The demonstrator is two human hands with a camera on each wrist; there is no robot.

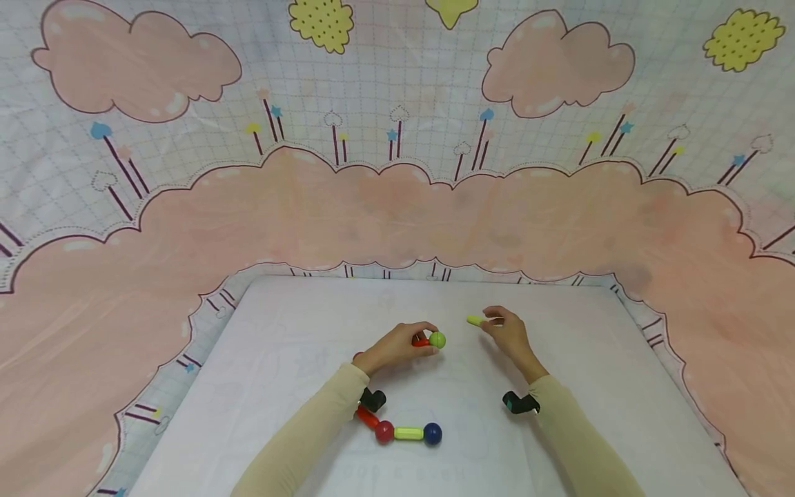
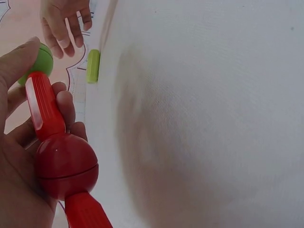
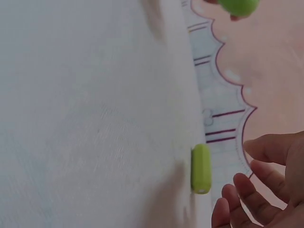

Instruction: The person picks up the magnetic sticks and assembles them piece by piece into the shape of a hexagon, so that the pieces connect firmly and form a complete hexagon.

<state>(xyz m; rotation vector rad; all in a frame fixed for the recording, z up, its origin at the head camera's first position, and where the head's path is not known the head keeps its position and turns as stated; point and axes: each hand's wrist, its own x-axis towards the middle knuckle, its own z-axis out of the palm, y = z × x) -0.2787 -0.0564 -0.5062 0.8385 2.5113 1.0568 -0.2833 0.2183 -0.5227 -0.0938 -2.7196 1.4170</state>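
Note:
My left hand [image 1: 397,347] holds a toy chain by its end, with the thumb on a green ball [image 2: 42,62]. Behind that ball come a red rod [image 2: 45,104], a dark red ball [image 2: 67,166] and another red rod [image 2: 87,212]. My left forearm hides part of what lies below it in the head view. My right hand [image 1: 507,337] hovers over the table with fingers loosely bent and parted, holding nothing. Just beyond its fingertips lies a loose yellow-green rod [image 3: 201,169] on the white table.
Nearer the front, a red rod [image 1: 367,417] emerges from under the left sleeve, joined to a red ball [image 1: 384,432], a yellow-green rod [image 1: 408,433] and a dark blue ball [image 1: 432,433]. A patterned cloth [image 1: 397,214] hangs behind the white table [image 1: 298,310].

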